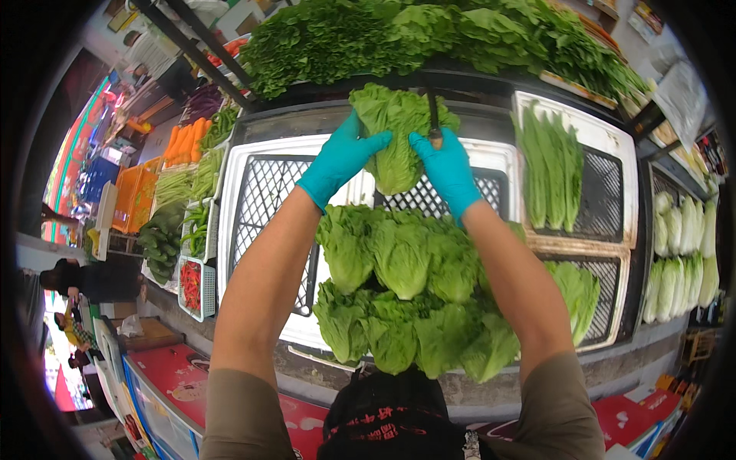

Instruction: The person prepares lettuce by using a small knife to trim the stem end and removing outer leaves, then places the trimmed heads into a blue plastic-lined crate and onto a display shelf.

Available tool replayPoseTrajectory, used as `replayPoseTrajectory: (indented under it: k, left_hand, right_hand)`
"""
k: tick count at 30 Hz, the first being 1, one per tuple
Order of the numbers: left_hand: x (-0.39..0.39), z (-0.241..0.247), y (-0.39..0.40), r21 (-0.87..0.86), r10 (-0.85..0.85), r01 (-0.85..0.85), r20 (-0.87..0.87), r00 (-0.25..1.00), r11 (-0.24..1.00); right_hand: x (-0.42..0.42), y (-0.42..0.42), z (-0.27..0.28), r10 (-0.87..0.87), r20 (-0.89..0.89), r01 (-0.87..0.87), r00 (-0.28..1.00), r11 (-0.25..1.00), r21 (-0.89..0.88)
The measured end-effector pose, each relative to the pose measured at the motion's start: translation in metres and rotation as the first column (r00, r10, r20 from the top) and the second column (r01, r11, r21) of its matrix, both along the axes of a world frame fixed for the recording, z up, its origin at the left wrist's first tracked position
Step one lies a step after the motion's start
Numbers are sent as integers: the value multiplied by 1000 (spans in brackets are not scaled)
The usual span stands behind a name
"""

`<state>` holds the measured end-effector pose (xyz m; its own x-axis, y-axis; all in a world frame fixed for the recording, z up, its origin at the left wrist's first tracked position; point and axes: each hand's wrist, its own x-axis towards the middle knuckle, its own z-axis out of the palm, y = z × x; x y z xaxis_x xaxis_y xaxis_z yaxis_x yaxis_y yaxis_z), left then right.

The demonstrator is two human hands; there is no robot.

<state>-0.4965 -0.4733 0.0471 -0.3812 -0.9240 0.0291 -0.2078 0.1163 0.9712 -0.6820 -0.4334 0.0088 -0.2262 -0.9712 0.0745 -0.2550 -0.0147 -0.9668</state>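
Observation:
A loose-leaf lettuce head (397, 144) is held up over the display bed, its pale stem end towards me. My left hand (345, 161), in a turquoise glove, grips its left side with the thumb across the leaves. My right hand (451, 169), gloved alike, holds a knife (434, 118) by its wooden handle, the dark narrow blade pointing away from me. The right thumb and fingers also rest against the lettuce's right side. Below both hands, more lettuce heads (402, 253) lie in two rows, stem ends towards me.
White foam boxes (230, 190) with black plastic grates (270, 201) underlie the produce. Leafy greens (345, 40) fill a raised shelf beyond. Long green leaf vegetables (552, 167) lie at right, Chinese cabbages (678, 259) farther right. Red chillies fill a basket (204, 287) at left. People stand far left.

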Motion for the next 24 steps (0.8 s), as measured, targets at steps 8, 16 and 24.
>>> replayPoseTrajectory:
  k: [8,16,24]
  left_hand:
    - [58,-110,-40,163,118,-146,174,978,976]
    - [58,-139,-50,289,-110,-121,669,735,950]
    - [60,-151,-45,209,91,-261,592,801,942]
  right_hand:
    - [54,-57,-90,178,-75,-130,981,895,427]
    - [54,-68,-136,316,53,-271,947,699,662]
    - [51,-77,-146,352,-9,-251,936,685,684]
